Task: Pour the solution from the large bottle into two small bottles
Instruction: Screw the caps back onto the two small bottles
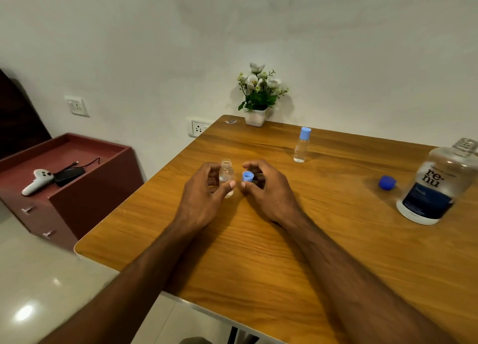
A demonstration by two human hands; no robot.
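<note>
The large bottle stands upright at the right edge of the wooden table, its neck open, clear above and dark blue on the lower label, which reads "renu". Just left of it, apart from the bottle, lies its dark blue cap on the tabletop.

Near the middle of the table the left hand is wrapped around a small clear bottle, thumb on the near side and fingers behind it; this bottle stands upright on the wood with its mouth uncovered. Whether it holds liquid is hard to tell. Just right of it the right hand pinches a light blue cap between thumb and fingertips, the cap close to the bottle's neck but not on it.

Farther off, toward the far right of the hands, a second small bottle stands upright with its light blue cap screwed on, well apart from both hands.

At the far edge of the table a white pot of flowers sits against the wall. Left of the table, a red-brown cabinet carries a white controller and a black device with a cable.
</note>
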